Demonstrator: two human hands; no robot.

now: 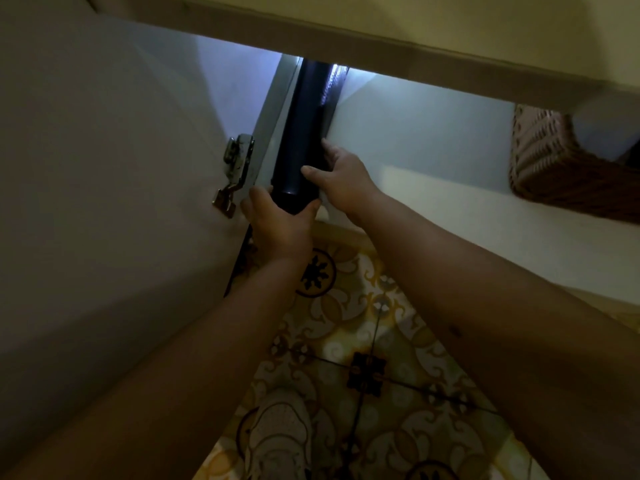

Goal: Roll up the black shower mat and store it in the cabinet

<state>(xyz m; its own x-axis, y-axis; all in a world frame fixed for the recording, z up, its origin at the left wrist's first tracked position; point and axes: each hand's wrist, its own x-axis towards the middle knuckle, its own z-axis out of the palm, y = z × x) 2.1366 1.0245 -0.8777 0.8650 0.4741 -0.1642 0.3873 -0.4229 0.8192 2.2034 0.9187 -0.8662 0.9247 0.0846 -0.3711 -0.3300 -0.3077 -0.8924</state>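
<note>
The black shower mat [304, 133] is rolled into a long tube and lies lengthwise inside the white cabinet [426, 140], along its left wall. Its far end runs under the cabinet's top edge. My left hand [277, 220] cups the near end of the roll from below. My right hand [341, 178] rests on the roll's right side with the fingers spread over it. The cabinet door [104, 168] stands open at the left, with a metal hinge [235, 174] beside the roll.
A woven brown basket [554, 161] stands on the cabinet shelf at the right. Patterned yellow floor tiles [363, 341] lie below, and a white shoe [280, 441] shows at the bottom. The countertop edge [381, 39] overhangs the opening.
</note>
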